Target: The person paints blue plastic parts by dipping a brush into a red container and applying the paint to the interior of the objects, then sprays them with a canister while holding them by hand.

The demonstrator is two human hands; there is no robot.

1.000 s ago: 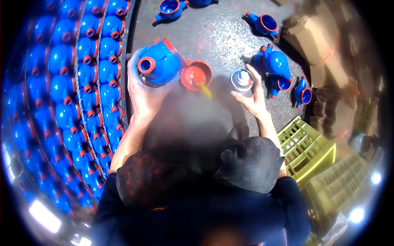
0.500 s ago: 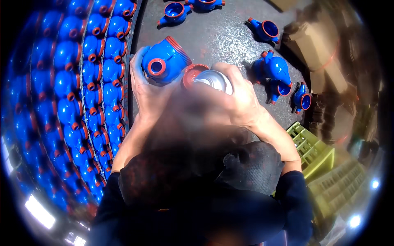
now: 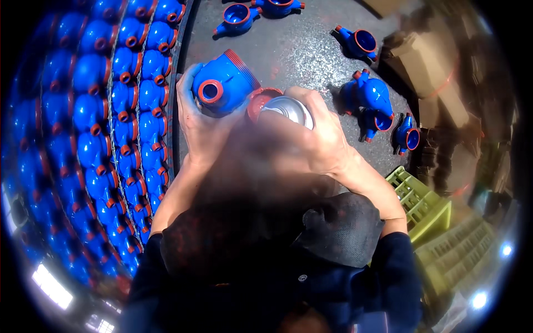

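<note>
My left hand (image 3: 190, 125) is closed around a blue metal pipe-fitting-like housing (image 3: 230, 83), tilted, with a red-rimmed round port facing up and a red threaded collar at its upper right. My right hand (image 3: 327, 130) wraps round a silver, round can-like piece (image 3: 288, 108) with a ringed end. Between the two lies a red round rim (image 3: 260, 100), close to the collar; I cannot tell which piece it belongs to. A dark blur covers the area between my wrists and hides the lower parts of both held things.
Rows of blue housings with red ends (image 3: 100, 100) fill the left side. Smaller blue housings (image 3: 236, 16) lie along the far and right parts of the grey worktable (image 3: 288, 50). Cardboard (image 3: 427, 61) and a yellow-green plastic crate (image 3: 425, 208) are at the right.
Almost nothing differs. Both hands keep their holds in nearly the same place; the view has shifted very slightly.
</note>
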